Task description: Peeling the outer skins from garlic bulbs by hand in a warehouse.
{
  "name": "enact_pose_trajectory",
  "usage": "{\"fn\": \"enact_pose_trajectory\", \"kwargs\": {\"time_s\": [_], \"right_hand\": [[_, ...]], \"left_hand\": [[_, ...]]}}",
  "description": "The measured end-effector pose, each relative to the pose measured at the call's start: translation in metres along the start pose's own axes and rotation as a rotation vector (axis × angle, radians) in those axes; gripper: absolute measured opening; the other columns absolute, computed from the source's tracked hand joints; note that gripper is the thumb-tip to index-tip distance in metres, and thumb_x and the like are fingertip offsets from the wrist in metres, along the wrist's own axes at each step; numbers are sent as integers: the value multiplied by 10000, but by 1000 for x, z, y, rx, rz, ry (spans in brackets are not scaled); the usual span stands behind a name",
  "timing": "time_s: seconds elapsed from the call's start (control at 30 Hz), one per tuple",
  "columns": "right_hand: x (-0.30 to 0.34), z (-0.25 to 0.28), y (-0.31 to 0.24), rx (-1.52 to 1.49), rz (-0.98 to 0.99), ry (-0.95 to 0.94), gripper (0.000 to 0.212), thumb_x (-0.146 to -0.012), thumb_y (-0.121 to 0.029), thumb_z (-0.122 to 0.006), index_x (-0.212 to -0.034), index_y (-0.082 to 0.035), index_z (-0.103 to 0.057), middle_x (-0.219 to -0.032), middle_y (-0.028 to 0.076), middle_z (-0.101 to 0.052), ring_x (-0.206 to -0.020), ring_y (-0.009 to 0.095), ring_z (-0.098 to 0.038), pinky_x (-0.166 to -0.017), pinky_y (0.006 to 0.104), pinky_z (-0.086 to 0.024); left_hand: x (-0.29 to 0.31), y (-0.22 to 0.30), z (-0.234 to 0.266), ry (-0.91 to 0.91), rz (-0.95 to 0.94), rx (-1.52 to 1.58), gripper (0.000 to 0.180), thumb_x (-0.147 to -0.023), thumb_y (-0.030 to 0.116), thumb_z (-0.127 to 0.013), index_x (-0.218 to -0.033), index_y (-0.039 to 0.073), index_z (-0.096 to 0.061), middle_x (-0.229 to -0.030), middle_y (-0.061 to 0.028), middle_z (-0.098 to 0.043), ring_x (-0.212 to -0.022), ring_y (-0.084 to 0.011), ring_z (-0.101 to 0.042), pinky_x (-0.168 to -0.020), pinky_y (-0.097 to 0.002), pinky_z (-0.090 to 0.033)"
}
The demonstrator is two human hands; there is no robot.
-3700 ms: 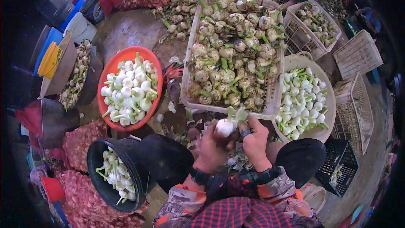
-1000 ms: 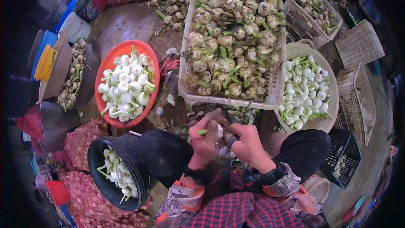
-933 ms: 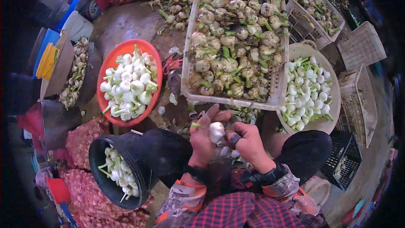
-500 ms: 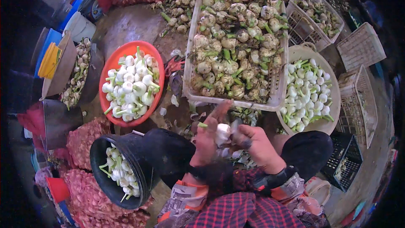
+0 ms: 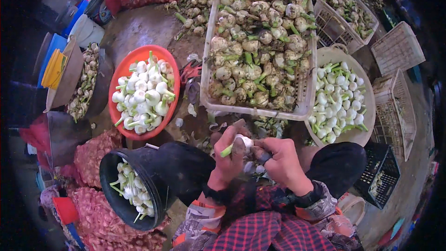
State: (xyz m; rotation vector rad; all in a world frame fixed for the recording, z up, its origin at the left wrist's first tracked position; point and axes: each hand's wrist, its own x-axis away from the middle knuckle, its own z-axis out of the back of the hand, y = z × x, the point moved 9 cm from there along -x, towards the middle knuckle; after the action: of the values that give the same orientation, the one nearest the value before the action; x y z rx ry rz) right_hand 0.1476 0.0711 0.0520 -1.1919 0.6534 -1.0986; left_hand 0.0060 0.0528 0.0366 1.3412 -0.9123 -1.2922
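Note:
My left hand is closed around a white garlic bulb whose cut green stem pokes out between the fingers. Close beside it, my right hand is curled, with a small dark grey piece at its fingertips; its kind is hard to make out. Beyond both hands stands a pale plastic crate heaped with soil-stained garlic. To the left, a red basin holds clean white bulbs, and on the right a beige round tub holds more of them.
A black bucket with trimmed garlic leans by my left knee. Red mesh sacks lie at the lower left. Pale crates and a black crate stand at the right. Peelings litter the floor between my legs.
Both hands have come slightly lower and nearer me. My left fingers, spread and blurred before, now wrap the garlic bulb, and its stem has tilted down to the left.

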Motion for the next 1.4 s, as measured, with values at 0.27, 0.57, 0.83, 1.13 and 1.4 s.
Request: {"fn": "enact_pose_trajectory", "kwargs": {"time_s": [0.27,0.57,0.83,1.13,1.4], "right_hand": [[2,-5,-13,114,132,144,278,-638,37,-593,-901,-14,-667,-805,194,-660,-751,383,-655,-655,407,-531],[-7,-11,62,239,26,69,293,-742,47,-561,-1023,19,-640,-915,152,-687,-873,204,-654,-803,328,-499],[-7,-53,3,-310,38,-174,460,-789,-27,-671,-1238,-54,-577,-1124,166,-622,-1042,351,-614,-926,374,-482],[-12,-44,26,99,189,-91,352,-661,101,-555,-980,-24,-640,-895,140,-597,-840,356,-604,-736,378,-498],[-23,-54,69,-340,-148,-292,490,-853,-43,-609,-1336,-49,-527,-1231,78,-604,-1129,176,-556,-965,327,-436]], "left_hand": [[8,-29,1,37,190,295,509,-1002,323,-431,-1321,-65,-510,-1101,-173,-637,-979,-211,-609,-853,-329,-499],[-3,-21,-12,62,387,1408,613,-920,350,-372,-1444,39,-437,-1527,-205,-365,-1455,-361,-267,-1186,-564,-166],[-4,-17,24,240,350,1238,572,-972,334,-345,-1424,-2,-444,-1486,-224,-416,-1404,-323,-367,-1119,-430,-349],[54,109,182,932,-131,-973,372,-867,134,-613,-1178,-56,-537,-977,-137,-651,-953,-245,-618,-885,-445,-526],[160,82,342,1157,198,-481,449,-879,-3,-602,-1316,-33,-507,-1275,-141,-576,-1175,-274,-549,-1016,-392,-431]]}}
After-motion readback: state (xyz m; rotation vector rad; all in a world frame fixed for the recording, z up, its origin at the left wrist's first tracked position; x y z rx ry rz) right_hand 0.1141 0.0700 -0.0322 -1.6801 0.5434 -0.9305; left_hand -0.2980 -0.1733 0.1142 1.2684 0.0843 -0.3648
